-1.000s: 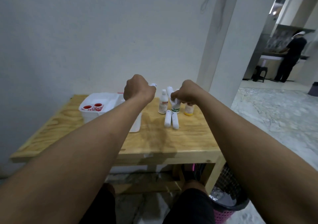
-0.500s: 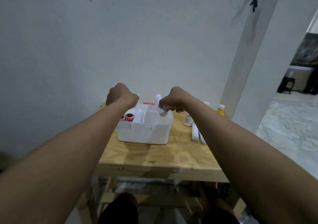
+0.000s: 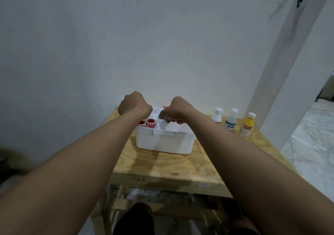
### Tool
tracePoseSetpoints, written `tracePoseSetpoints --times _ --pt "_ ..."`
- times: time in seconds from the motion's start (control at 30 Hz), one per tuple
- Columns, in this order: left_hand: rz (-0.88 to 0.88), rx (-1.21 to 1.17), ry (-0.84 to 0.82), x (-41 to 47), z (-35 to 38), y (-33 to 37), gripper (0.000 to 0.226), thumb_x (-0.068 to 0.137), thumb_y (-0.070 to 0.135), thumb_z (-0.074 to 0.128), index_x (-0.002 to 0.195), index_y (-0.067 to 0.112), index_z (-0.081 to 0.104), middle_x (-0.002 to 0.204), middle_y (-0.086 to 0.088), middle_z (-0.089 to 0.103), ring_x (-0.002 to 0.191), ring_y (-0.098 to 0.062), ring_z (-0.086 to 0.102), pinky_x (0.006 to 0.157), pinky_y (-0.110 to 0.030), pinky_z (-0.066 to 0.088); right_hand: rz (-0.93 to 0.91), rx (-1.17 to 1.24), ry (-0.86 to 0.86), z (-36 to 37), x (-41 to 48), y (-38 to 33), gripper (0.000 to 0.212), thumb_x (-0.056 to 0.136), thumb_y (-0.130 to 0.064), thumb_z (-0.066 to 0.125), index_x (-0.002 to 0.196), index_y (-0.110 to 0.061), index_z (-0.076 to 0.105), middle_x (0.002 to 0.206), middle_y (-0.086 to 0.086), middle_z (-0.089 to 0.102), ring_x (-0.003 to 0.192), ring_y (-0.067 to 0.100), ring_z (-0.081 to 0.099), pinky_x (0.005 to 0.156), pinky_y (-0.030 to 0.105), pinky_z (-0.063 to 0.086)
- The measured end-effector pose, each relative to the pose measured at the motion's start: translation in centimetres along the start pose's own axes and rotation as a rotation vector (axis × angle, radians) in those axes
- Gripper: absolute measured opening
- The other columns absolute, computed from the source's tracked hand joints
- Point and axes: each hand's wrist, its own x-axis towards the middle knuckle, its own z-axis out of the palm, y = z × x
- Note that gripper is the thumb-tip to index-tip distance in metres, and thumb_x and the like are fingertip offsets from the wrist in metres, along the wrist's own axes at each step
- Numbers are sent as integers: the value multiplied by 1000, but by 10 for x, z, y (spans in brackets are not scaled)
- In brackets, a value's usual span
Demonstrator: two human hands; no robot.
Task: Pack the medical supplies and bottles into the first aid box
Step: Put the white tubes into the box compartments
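right hand (image 3: 178,110) has its grip clamped on a white roll (image 3: 163,124) over the open first aid box (image 3: 163,140) on the wooden surface (image 3: 180,164). left hand (image 3: 134,105) is a closed fist above the box. three bottles (image 3: 231,120) stand to the right.

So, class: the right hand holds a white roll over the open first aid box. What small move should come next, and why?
Probably lower the white roll into the compartment below and let go. The right hand already holds it just above the first aid box, beside the red-capped items, and three bottles wait on the table.
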Motion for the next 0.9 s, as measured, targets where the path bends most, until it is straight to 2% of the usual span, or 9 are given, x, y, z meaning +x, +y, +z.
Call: tracePoseSetpoints --times 0.17,0.3,0.37,0.5,0.67,0.9 --pt "2 20 -14 3 5 -2 22 82 17 72 72 13 53 74 -5 60 58 -18 52 46 -25 34 -13 -46 16 11 7 -3 20 78 -22 77 69 -7 67 85 10 77 67 21 63 62 28 52" --pt "8 28 -22 5 6 -5 19 79 13 71 72 12 54 77 -5 63 58 -18 53 46 -25 34 -9 -56 33 14 9 -2 17 75 -13 73 61 -8 64 86 12 77 63 22 59 58 27 48" --pt "6 30 -21 5 7 -4 20 79 13 71 72 12 53 74 -5 61 58 -18 52 45 -25 32 -8 -70 47 15 11 -2 14 72 -9 71 62 -8 62 81 12 75 62 22 57 58 28 47" --pt "6 41 -26 6 8 -3 21 80 16 73 72 13 53 72 -4 60 59 -19 53 46 -25 32 -18 -113 57 19 15 0 11 71 -7 70 69 -7 59 68 8 59 59 23 54 59 31 48" --pt "6 51 -21 8 9 -4 22 81 19 74 72 13 55 73 -4 61 60 -19 56 47 -25 36 -25 -109 42 17 18 4 16 74 -12 73 68 -7 59 73 7 63 65 22 57 62 31 51" --pt "21 72 -6 5 8 -2 20 81 20 73 72 13 56 73 -4 62 61 -20 58 49 -25 38 -57 -82 81 16 19 8 22 77 -16 68 66 -10 51 67 7 55 60 23 51 56 30 43"
